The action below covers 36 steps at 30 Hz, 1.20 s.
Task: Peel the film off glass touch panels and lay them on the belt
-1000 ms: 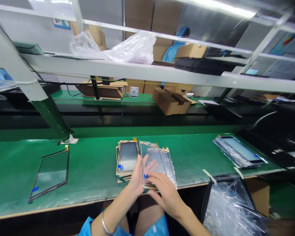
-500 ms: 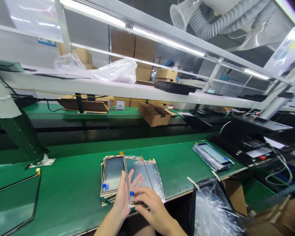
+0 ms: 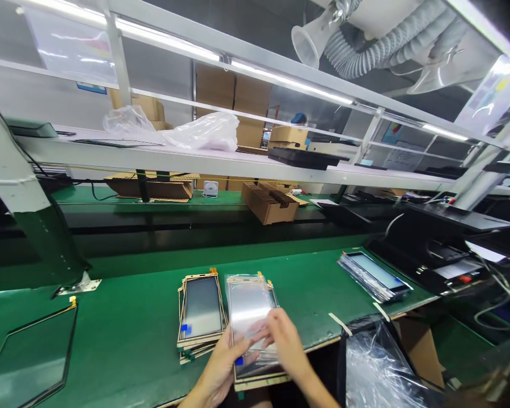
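Note:
My left hand (image 3: 221,362) grips the lower left edge of a touch screen panel (image 3: 249,303), its thumb over the front and some fingers behind. The panel is tilted, with a glossy clear face, a thin frame, an orange connector at its top and a blue tab near its lower left corner. My right hand (image 3: 288,347) is at the panel's right side, fingertips pinched together over its face; what they hold, if anything, I cannot make out. More panels (image 3: 273,289) lie partly hidden behind it. Just left is a stack of framed panels (image 3: 203,303), also with a blue tab.
A single glass panel (image 3: 29,354) lies at the left of the green bench (image 3: 127,340). Wrapped panels (image 3: 374,275) are stacked at the right, beside black equipment (image 3: 433,243). A bag of clear plastic (image 3: 378,362) hangs at the front edge. A cardboard box (image 3: 270,204) stands behind.
My left hand has brought the panel right and away from the left stack, its thumb now over the front. My right hand has moved up and right, its spread fingers drawing together.

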{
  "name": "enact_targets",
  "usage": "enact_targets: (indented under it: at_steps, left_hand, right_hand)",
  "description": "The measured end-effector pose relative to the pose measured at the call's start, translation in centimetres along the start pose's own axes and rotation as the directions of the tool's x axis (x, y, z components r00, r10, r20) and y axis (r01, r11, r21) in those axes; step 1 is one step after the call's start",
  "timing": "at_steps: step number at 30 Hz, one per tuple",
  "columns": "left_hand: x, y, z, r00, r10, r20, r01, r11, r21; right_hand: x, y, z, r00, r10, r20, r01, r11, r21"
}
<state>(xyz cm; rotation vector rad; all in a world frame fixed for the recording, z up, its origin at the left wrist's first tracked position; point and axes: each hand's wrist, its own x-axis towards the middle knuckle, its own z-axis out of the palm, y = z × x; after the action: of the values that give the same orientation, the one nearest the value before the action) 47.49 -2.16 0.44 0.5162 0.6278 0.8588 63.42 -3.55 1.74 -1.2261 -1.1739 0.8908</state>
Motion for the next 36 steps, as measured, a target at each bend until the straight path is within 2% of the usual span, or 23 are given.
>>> enact_targets:
  at_steps: [1, 2, 5, 7, 8, 9, 10, 13, 14, 16, 18, 21, 23, 25, 29, 31, 33, 34, 35, 36]
  left_hand:
    - [-0.2, 0.0, -0.5, 1.0, -0.006, 0.008, 0.006, 1.0, 0.008]
    - [-0.5, 0.1, -1.1, 1.0, -0.015, 0.001, 0.015, 1.0, 0.018]
    - [-1.6, 0.9, -2.6, 0.998, -0.033, -0.055, 0.036, 0.997, 0.061]
    - [-2.1, 1.4, -3.1, 0.996, -0.02, -0.092, 0.029, 0.994, 0.102]
    - [-2.3, 1.5, -3.1, 0.995, -0.009, -0.1, 0.021, 0.992, 0.121]
    - [-2.4, 1.5, -3.1, 0.995, 0.005, -0.1, 0.01, 0.99, 0.142]
    - [-2.4, 1.4, -2.9, 0.996, 0.014, -0.091, 0.001, 0.986, 0.166]
    - [-2.5, 1.1, -2.3, 0.999, 0.009, -0.038, 0.001, 0.969, 0.249]
    - [-2.6, 1.0, -2.1, 0.999, 0.004, -0.033, 0.005, 0.961, 0.276]
    - [-2.9, 1.1, -2.1, 0.999, 0.01, -0.046, 0.005, 0.947, 0.322]
    - [-3.3, 1.3, -2.4, 0.997, 0.035, -0.067, -0.008, 0.931, 0.365]
    - [-3.5, 1.5, -3.1, 0.992, 0.074, -0.099, -0.028, 0.915, 0.403]
    - [-3.5, 1.4, -3.3, 0.983, 0.124, -0.137, -0.06, 0.914, 0.402]
    - [-3.6, 1.2, -2.9, 0.963, 0.205, -0.172, -0.124, 0.911, 0.394]
    - [-4.8, 1.2, -0.6, 0.916, 0.373, -0.149, -0.299, 0.88, 0.369]
    - [-5.8, 1.9, 0.4, 0.876, 0.464, -0.132, -0.391, 0.843, 0.37]
    - [-6.6, 2.7, 0.4, 0.83, 0.539, -0.143, -0.459, 0.806, 0.375]
    - [-6.7, 3.0, 0.1, 0.825, 0.544, -0.156, -0.461, 0.806, 0.37]
    - [-6.6, 3.2, -0.4, 0.844, 0.51, -0.168, -0.427, 0.827, 0.365]
    - [-6.3, 3.2, -1.0, 0.88, 0.436, -0.187, -0.356, 0.867, 0.348]
  right_hand:
    - [1.2, -0.4, -2.1, 0.992, 0.09, -0.084, -0.082, 0.992, 0.091]
    - [2.4, -0.9, -4.6, 0.956, 0.156, -0.25, -0.112, 0.977, 0.179]
    - [5.3, -2.4, -12.8, 0.842, 0.145, -0.52, -0.041, 0.978, 0.205]
    - [6.1, -2.9, -16.1, 0.746, 0.106, -0.657, 0.012, 0.985, 0.173]
    - [6.1, -2.9, -16.5, 0.72, 0.09, -0.688, 0.026, 0.987, 0.156]
    - [5.9, -2.8, -16.1, 0.718, 0.081, -0.691, 0.029, 0.989, 0.146]
    - [5.6, -2.6, -14.8, 0.743, 0.084, -0.663, 0.02, 0.989, 0.147]
    - [4.4, -1.8, -8.2, 0.885, 0.141, -0.444, -0.058, 0.979, 0.197]
    - [4.0, -1.8, -5.9, 0.918, 0.16, -0.363, -0.085, 0.973, 0.214]
    - [3.4, -2.2, -2.3, 0.959, 0.182, -0.216, -0.122, 0.957, 0.264]
    - [2.9, -3.0, -0.6, 0.977, 0.194, -0.085, -0.154, 0.926, 0.345]
    - [2.6, -4.1, -0.5, 0.979, 0.205, 0.011, -0.19, 0.884, 0.428]
    - [2.6, -4.1, -0.9, 0.974, 0.227, -0.007, -0.199, 0.866, 0.459]
    - [2.6, -3.5, -0.7, 0.959, 0.283, -0.016, -0.229, 0.804, 0.549]
    - [1.6, -0.9, 1.9, 0.907, 0.421, 0.032, -0.328, 0.655, 0.681]
    - [0.7, 0.6, 3.5, 0.874, 0.481, 0.065, -0.386, 0.607, 0.695]
    - [-0.1, 1.6, 4.5, 0.846, 0.527, 0.083, -0.416, 0.554, 0.721]
    - [-0.5, 1.8, 4.6, 0.839, 0.538, 0.081, -0.415, 0.536, 0.735]
    - [-0.8, 1.7, 4.5, 0.836, 0.544, 0.071, -0.401, 0.518, 0.756]
    - [-1.2, 1.3, 4.1, 0.834, 0.549, 0.051, -0.372, 0.493, 0.786]
